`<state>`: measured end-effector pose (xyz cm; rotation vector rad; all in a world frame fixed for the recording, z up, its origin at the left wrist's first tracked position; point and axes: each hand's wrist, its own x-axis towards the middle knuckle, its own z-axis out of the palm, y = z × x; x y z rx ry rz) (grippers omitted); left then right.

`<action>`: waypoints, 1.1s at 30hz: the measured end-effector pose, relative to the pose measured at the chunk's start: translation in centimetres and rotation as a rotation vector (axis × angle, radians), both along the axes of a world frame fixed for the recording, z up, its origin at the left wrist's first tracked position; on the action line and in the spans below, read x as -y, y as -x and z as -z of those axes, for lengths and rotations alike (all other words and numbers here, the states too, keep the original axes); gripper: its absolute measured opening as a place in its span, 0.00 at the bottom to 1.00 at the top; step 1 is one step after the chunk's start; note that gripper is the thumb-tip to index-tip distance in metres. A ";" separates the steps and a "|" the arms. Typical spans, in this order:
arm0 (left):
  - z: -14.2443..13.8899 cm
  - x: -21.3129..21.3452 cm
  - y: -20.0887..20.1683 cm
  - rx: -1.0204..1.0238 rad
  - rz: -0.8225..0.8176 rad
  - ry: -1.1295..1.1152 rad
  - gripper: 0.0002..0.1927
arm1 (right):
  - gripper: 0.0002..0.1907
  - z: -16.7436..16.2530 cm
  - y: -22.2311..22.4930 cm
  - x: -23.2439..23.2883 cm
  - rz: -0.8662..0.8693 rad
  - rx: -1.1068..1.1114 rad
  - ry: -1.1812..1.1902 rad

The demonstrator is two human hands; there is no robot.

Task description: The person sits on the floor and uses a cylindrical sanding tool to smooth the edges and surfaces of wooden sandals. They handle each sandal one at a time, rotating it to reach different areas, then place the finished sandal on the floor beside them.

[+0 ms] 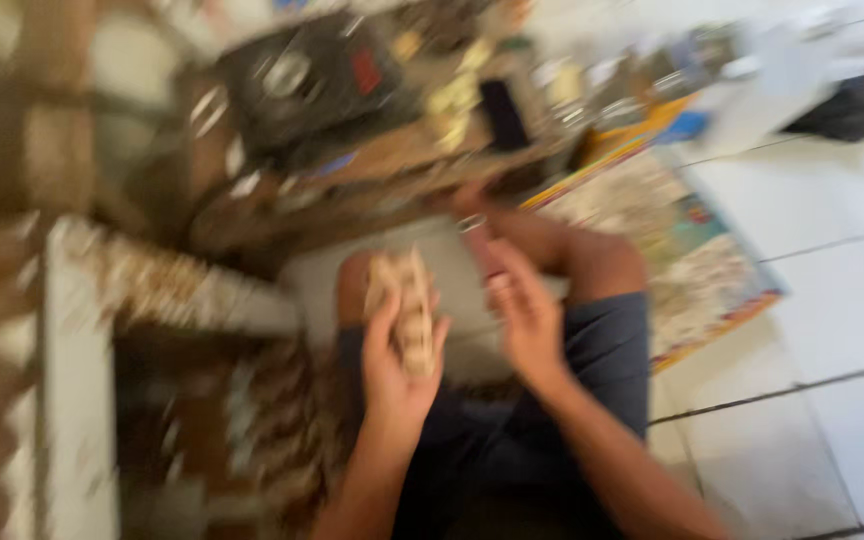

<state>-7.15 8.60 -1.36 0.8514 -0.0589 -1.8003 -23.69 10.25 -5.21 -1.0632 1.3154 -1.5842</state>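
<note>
Left hand [399,360] gripping pale object [407,305] (blurred)

White tiled floor [832,300] with dark grout lines, lying to the right of the fingers [512,290]. A colourful printed mat [692,270] with an orange border lies flat on it, just right of the fingertips; the view is blurred throughout

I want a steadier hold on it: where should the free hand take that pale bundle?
Probably the upper end of the pale bundle, coming from the right: the left hand already wraps its lower half, and the open right hand sits beside it. Blur hides finer shape.
</note>
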 end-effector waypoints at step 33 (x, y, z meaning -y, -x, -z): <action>-3.5 0.7 0.4 -0.143 -0.121 0.170 0.12 | 0.17 -2.9 -0.2 -1.8 -0.182 -0.553 0.423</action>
